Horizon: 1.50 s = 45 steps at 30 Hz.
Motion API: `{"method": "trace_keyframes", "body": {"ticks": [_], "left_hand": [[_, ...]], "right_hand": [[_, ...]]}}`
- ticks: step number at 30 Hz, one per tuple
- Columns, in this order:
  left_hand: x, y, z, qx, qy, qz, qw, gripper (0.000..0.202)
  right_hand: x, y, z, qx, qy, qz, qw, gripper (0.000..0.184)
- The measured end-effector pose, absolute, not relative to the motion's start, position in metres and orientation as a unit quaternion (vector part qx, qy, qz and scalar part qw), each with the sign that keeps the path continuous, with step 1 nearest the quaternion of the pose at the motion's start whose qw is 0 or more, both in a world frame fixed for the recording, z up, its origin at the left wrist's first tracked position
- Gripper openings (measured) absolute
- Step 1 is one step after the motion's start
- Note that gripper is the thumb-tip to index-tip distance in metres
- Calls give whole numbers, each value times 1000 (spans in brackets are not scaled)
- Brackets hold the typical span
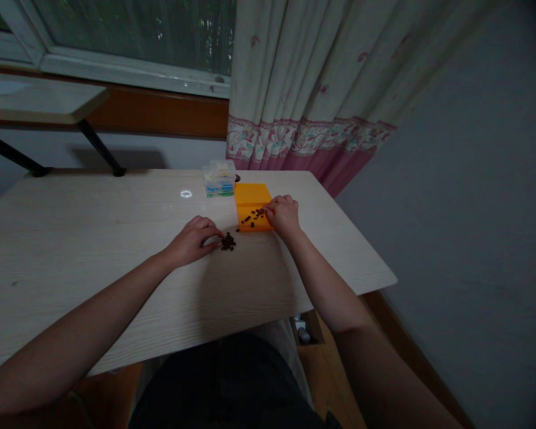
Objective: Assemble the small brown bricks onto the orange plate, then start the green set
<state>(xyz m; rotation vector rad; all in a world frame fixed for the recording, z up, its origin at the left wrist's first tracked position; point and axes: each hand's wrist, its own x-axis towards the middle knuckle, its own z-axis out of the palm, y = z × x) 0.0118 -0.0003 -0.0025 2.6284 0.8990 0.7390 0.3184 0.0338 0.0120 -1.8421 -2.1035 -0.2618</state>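
A small heap of dark brown pieces [228,242] lies on the pale wooden table. My left hand [196,240] rests beside it, thumb and index finger apart with their tips at the heap's left edge. Right of the heap is an orange tray [253,193] with more dark pieces [252,218] scattered on its near part. Over the tray's right edge is my right hand [284,215], its fingers bent and drawn together at the pieces. Whatever those fingertips hold is too small to make out. One loose piece sits by the tray's near left corner.
A clear plastic box [219,179] with blue and green contents stands behind the tray, a small dark round thing beside it. At the back left a raised shelf [40,98] stands on black legs. A curtain [295,89] hangs behind the table [93,238]; a wall is on the right.
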Motion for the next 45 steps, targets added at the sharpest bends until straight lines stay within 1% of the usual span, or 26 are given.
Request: {"method": "trace_keyframes", "body": {"ticks": [12,20,32,36,45], "left_hand": [[12,-1,-1,906,306,257,137,25],[12,0,-1,909,296,259,140,25],[12,0,-1,910,299,249,142,22],[13,-1,-1,907,312,252,131,25],[14,-2,0,893,347,261,120,24]], "right_hand": [[317,34,14,-647,-729,-95,204,31],[315,33,16,-647,-733,-88,193,34],[315,34,15,-649,-731,-83,194,32],[315,32,16,-646,-732,-85,198,32],[313,31,18,-648,-732,-81,194,32]]}}
